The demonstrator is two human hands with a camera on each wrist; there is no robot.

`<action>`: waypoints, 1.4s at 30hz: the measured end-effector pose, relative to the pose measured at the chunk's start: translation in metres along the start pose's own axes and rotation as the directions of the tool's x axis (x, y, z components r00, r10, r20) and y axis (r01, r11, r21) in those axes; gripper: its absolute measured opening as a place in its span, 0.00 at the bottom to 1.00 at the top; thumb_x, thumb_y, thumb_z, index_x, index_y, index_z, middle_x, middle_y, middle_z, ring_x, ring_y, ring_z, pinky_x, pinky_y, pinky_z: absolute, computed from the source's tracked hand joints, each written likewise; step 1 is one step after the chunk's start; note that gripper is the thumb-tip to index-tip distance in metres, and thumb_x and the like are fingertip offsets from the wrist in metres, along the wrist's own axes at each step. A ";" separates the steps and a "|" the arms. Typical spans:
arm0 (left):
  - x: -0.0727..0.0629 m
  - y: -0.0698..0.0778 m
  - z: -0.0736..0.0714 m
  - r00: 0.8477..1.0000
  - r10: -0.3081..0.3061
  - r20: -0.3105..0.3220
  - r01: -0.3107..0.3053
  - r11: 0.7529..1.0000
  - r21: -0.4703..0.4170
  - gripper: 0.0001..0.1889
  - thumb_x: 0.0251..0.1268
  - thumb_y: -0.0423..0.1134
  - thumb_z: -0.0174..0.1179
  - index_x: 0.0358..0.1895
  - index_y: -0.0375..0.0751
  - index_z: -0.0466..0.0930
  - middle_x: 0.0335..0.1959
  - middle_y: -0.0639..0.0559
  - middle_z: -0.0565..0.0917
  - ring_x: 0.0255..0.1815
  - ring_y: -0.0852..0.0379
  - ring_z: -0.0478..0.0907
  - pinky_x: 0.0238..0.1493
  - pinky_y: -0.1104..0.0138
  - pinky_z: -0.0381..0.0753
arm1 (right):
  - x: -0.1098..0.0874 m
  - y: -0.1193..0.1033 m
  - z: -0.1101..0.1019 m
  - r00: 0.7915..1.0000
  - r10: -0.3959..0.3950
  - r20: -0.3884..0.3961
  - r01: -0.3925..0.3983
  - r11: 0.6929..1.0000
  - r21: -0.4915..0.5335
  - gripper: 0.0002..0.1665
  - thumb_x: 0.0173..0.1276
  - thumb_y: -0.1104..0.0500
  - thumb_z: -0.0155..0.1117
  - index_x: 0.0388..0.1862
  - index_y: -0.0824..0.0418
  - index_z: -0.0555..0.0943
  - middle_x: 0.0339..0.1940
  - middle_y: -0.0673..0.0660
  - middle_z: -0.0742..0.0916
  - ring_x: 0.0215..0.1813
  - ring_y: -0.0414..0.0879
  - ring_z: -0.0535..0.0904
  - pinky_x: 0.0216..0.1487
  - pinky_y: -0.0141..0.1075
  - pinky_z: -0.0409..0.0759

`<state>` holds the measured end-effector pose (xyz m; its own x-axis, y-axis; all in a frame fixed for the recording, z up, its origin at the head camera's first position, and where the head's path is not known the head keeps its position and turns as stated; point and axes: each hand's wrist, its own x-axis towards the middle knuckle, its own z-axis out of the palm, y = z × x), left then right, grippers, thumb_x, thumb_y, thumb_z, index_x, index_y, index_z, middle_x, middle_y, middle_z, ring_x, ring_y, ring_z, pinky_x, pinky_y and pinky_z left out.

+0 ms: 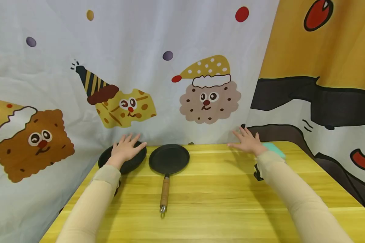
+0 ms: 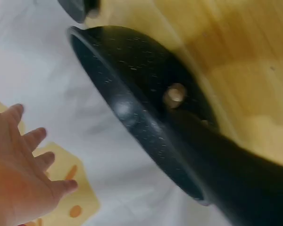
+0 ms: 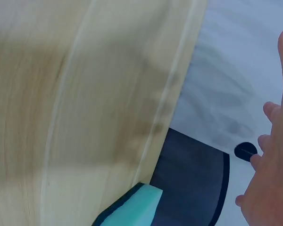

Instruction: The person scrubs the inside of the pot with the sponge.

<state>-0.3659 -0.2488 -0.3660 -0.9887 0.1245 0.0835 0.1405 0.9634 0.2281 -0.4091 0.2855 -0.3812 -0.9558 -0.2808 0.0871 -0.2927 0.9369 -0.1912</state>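
Note:
My left hand (image 1: 125,150), fingers spread, is held above a deep black frying pan (image 1: 138,158) at the table's back left. In the left wrist view that frying pan (image 2: 132,94) shows its dark handle and a round rivet, and the hand (image 2: 19,174) holds nothing. To its right lies a flat black griddle pan (image 1: 169,158) with a wooden handle and a metal hanging loop. My right hand (image 1: 248,141), fingers also spread, is over the back right of the table, near a turquoise object (image 1: 275,149) partly hidden by the sleeve.
The yellow wood-grain table (image 1: 212,195) ends against a hanging cloth (image 1: 158,30) printed with cartoon food. A small black piece (image 1: 257,172) shows beside the right sleeve. In the right wrist view the turquoise object (image 3: 137,207) has a dark edge.

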 end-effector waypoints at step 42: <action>-0.090 0.083 0.062 0.933 0.085 0.351 0.190 0.711 -0.677 0.33 0.69 0.48 0.58 0.69 0.35 0.60 0.21 0.42 0.78 0.15 0.51 0.78 0.14 0.61 0.79 | -0.053 0.106 -0.013 0.978 0.206 0.034 -0.209 0.952 0.225 0.51 0.72 0.39 0.53 0.76 0.72 0.47 0.71 0.83 0.50 0.69 0.79 0.46 0.60 0.73 0.52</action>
<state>-0.2685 -0.1657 -0.4143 -0.9285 0.2808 -0.2430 -0.0527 0.5481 0.8347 -0.3892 0.4020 -0.3929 -0.9960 -0.0883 0.0125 -0.0854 0.9034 -0.4202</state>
